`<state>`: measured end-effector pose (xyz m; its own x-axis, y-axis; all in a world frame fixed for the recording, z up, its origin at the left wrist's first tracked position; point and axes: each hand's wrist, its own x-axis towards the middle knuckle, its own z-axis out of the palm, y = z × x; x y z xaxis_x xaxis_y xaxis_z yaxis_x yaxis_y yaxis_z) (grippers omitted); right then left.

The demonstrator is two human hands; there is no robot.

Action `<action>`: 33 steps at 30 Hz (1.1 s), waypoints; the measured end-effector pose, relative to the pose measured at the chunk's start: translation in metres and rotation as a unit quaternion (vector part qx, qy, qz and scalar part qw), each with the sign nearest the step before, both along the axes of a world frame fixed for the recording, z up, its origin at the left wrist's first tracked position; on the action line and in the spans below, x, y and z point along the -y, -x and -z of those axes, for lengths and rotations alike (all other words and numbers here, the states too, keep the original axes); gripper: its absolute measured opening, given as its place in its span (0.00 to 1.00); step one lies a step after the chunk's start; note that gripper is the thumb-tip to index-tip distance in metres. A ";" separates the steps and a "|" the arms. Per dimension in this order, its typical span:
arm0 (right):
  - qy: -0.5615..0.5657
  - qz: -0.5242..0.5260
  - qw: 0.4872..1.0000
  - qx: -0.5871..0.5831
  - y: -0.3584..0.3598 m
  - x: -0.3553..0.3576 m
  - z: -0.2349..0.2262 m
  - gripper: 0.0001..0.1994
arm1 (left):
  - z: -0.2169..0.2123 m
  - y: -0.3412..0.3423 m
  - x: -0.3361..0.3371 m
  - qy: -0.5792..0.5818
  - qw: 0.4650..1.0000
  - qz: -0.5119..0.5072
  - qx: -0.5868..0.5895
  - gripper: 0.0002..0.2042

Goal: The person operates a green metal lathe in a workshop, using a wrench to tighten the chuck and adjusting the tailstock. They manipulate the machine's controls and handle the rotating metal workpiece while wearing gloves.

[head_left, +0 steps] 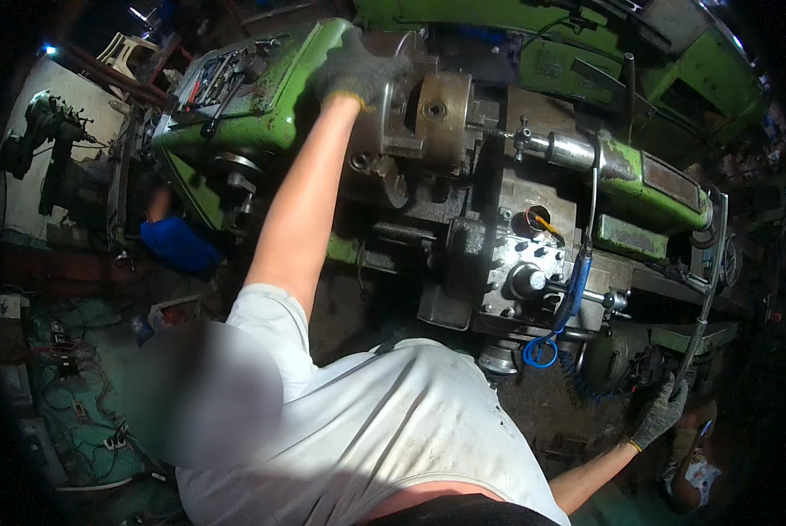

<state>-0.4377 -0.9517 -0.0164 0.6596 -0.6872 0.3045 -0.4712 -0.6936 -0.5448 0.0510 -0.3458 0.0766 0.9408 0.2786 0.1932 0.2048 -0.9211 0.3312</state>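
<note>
I stand at a green metal lathe. My left hand, in a grey glove, reaches up to the headstock beside the large chuck. Its fingers are dark and smeared, so their pose does not show. A thick steel cylinder with a round socket sits at the chuck, facing the tailstock. Far to the right, my gloved right hand is closed round the lower end of a long metal bar. That bar slants up to the tailstock's outer end, by the handwheel.
The carriage with its tool post lies before me, with a blue air gun hanging there. Assorted tools lie on the headstock top. Someone in blue is at the left; another person shows at lower right. Cables cover the left floor.
</note>
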 end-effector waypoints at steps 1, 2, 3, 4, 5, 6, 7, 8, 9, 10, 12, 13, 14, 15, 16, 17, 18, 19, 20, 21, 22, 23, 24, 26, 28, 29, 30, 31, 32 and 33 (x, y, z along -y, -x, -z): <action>-0.032 0.004 0.999 -0.012 0.000 -0.005 -0.003 0.20 | 0.005 0.009 -0.001 -0.002 1.000 -0.003 0.028 0.54; -0.032 0.003 0.999 0.011 -0.001 -0.012 -0.004 0.18 | 0.006 0.018 -0.002 -0.006 1.000 -0.020 0.019 0.54; -0.034 0.001 0.999 0.033 -0.015 -0.036 -0.015 0.17 | 0.010 0.028 -0.002 -0.007 0.999 -0.020 0.046 0.54; -0.035 0.003 0.998 0.056 -0.023 -0.053 -0.023 0.15 | 0.018 0.037 -0.002 -0.006 0.997 -0.017 0.073 0.55; -0.059 -0.003 0.996 0.063 -0.026 -0.061 -0.026 0.15 | 0.025 0.046 -0.003 -0.003 0.995 -0.013 0.100 0.55; -0.084 -0.010 0.994 0.071 -0.027 -0.067 -0.027 0.14 | 0.030 0.055 -0.007 0.037 0.993 0.016 0.113 0.56; -0.104 -0.021 0.991 0.077 -0.026 -0.072 -0.030 0.13 | 0.045 0.062 -0.013 0.034 0.986 0.030 0.163 0.56; -0.116 -0.008 0.988 0.098 -0.024 -0.071 -0.023 0.13 | 0.062 0.067 -0.019 0.031 0.976 0.042 0.213 0.57; -0.133 -0.017 0.985 0.110 -0.025 -0.077 -0.025 0.13 | 0.074 0.075 -0.021 0.029 0.964 0.053 0.260 0.57; -0.150 -0.026 0.981 0.121 -0.026 -0.085 -0.030 0.13 | 0.073 0.088 -0.016 0.084 0.965 0.060 0.240 0.61; -0.137 -0.040 0.982 0.123 -0.022 -0.084 -0.028 0.13 | 0.097 0.102 -0.015 0.108 0.962 0.051 0.245 0.64; -0.106 -0.044 0.987 0.115 -0.019 -0.081 -0.026 0.13 | 0.107 0.109 -0.015 0.120 0.960 0.045 0.249 0.65; -0.065 -0.049 0.992 0.097 -0.016 -0.079 -0.026 0.12 | 0.116 0.116 -0.015 0.159 0.962 0.043 0.217 0.67; -0.025 -0.052 0.995 0.080 -0.015 -0.083 -0.030 0.12 | 0.118 0.127 -0.014 0.171 0.960 0.050 0.217 0.66; -0.106 -0.033 0.989 0.101 -0.021 -0.102 -0.042 0.12 | 0.120 0.140 -0.014 0.181 0.957 0.055 0.218 0.66; -0.183 -0.009 0.975 0.126 -0.027 -0.119 -0.054 0.13 | 0.122 0.151 -0.014 0.191 0.955 0.061 0.219 0.66; -0.172 0.001 0.979 0.110 -0.027 -0.129 -0.064 0.13 | 0.134 0.155 -0.017 0.174 0.956 0.070 0.225 0.67; -0.163 0.012 0.982 0.095 -0.028 -0.135 -0.068 0.13 | 0.137 0.162 -0.019 0.233 0.951 0.067 0.190 0.67; -0.165 -0.001 0.980 0.111 -0.029 -0.140 -0.070 0.13 | 0.140 0.171 -0.019 0.291 0.942 0.064 0.153 0.68; -0.169 -0.015 0.977 0.126 -0.028 -0.144 -0.071 0.13 | 0.142 0.180 -0.020 0.347 0.929 0.061 0.116 0.68; -0.152 -0.020 0.979 0.133 -0.028 -0.146 -0.071 0.13 | 0.147 0.187 -0.023 0.325 0.931 0.085 0.146 0.66; -0.136 -0.026 0.980 0.140 -0.028 -0.148 -0.071 0.13 | 0.158 0.190 -0.029 0.346 0.924 0.085 0.138 0.65; -0.099 -0.025 0.985 0.139 -0.029 -0.149 -0.070 0.13 | 0.162 0.192 -0.036 0.366 0.917 0.086 0.130 0.64; -0.073 -0.021 0.988 0.132 -0.032 -0.151 -0.073 0.13 | 0.168 0.184 -0.042 0.365 0.913 0.086 0.159 0.61; -0.095 -0.013 0.989 0.115 -0.033 -0.153 -0.076 0.13 | 0.140 0.165 -0.038 0.323 0.915 0.083 0.227 0.59; -0.076 -0.027 0.991 0.106 -0.034 -0.148 -0.075 0.13 | 0.121 0.153 -0.036 0.300 0.916 0.088 0.251 0.58; -0.054 -0.042 0.993 0.096 -0.036 -0.137 -0.072 0.13 | 0.101 0.137 -0.033 0.279 0.915 0.091 0.276 0.58; -0.034 -0.060 0.994 0.088 -0.041 -0.130 -0.073 0.13 | 0.081 0.120 -0.034 0.243 0.931 0.103 0.254 0.58; -0.163 -0.034 0.978 0.122 -0.054 -0.146 -0.084 0.12 | 0.069 0.105 -0.034 0.205 0.944 0.115 0.233 0.59; -0.122 -0.055 0.983 0.125 -0.066 -0.150 -0.093 0.12 | 0.065 0.094 -0.033 0.155 0.960 0.096 0.213 0.58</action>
<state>-0.3717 -0.8017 0.0762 0.6593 -0.6892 0.3004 -0.2320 -0.5666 -0.7906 -0.0429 -0.3127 0.0112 0.8342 0.2143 0.5081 -0.1738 -0.7723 0.6110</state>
